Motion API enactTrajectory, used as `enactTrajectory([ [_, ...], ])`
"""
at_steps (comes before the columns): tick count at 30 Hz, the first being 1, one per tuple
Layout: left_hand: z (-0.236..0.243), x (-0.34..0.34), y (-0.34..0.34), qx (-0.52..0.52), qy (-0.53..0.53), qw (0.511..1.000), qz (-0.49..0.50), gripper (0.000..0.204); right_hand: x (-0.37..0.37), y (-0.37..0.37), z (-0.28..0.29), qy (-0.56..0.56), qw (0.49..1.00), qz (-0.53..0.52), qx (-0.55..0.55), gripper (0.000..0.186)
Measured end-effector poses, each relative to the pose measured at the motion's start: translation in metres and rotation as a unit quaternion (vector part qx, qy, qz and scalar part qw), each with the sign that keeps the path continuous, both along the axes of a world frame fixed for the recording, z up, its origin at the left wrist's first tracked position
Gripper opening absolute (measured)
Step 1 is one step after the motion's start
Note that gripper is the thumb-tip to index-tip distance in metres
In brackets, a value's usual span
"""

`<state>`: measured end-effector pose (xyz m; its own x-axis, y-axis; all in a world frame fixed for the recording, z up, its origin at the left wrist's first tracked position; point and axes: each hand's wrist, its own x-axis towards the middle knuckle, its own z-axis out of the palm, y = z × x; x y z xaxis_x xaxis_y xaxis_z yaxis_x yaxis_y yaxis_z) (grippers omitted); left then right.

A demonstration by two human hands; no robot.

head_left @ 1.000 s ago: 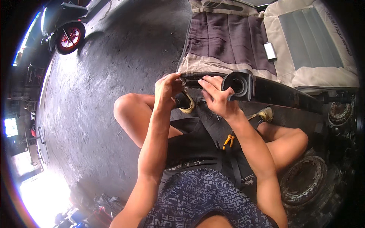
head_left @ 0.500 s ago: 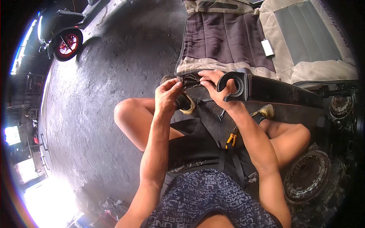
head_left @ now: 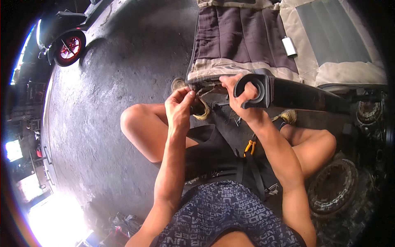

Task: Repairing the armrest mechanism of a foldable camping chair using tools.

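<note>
A seat with a brown and beige fabric cover [head_left: 230,37] lies in front of me. My left hand [head_left: 177,109] is closed, thumb and fingers pinching dark, frayed material at the cover's near left corner. My right hand [head_left: 242,105] has its fingers bent against the cover's near edge. Its thumb rests inside a black C-shaped plastic end piece [head_left: 266,92], which hides part of the palm. From that piece a long black side panel [head_left: 306,96] runs rightward along the seat. Between my hands, loose strands [head_left: 209,89] hang below the cover's edge.
Yellow-handled pliers [head_left: 249,147] lie between my bent legs. A white box-shaped object [head_left: 289,47] rests on the seat, beside the grey panel [head_left: 333,33]. Rusty round metal parts [head_left: 333,187] stand at the right. A motorbike wheel [head_left: 70,49] is at far left on the dark floor.
My right fingers have shifted slightly right, away from the left hand, and the gap between the hands is wider. The left hand still pinches at the corner. The whole view has shifted slightly.
</note>
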<state>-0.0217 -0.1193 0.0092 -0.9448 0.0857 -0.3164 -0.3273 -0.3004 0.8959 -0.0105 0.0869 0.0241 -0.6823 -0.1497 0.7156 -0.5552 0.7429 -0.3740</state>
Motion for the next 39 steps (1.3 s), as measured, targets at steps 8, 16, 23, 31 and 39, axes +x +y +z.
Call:
enactTrajectory([
  [8,-0.03,0.018,0.008,0.026,-0.033,0.999,0.01,0.01,0.025,0.0,0.001,-0.096,0.995,0.004,-0.009,0.028],
  [16,-0.03,-0.008,0.01,0.072,-0.089,0.992,-0.057,0.019,0.03,0.01,0.003,-0.016,0.996,-0.009,0.089,0.025],
  [23,-0.022,-0.068,0.0,0.16,-0.183,0.96,-0.14,0.06,0.027,0.011,0.004,0.011,0.996,-0.033,0.08,0.011],
  [31,0.013,-0.02,0.08,0.055,-0.083,0.985,-0.142,0.02,0.045,0.076,-0.006,0.036,0.983,-0.024,0.179,0.011],
  [39,-0.005,0.004,0.175,0.133,-0.096,0.978,-0.127,0.014,0.059,0.173,-0.023,-0.108,0.986,0.093,0.084,0.029],
])
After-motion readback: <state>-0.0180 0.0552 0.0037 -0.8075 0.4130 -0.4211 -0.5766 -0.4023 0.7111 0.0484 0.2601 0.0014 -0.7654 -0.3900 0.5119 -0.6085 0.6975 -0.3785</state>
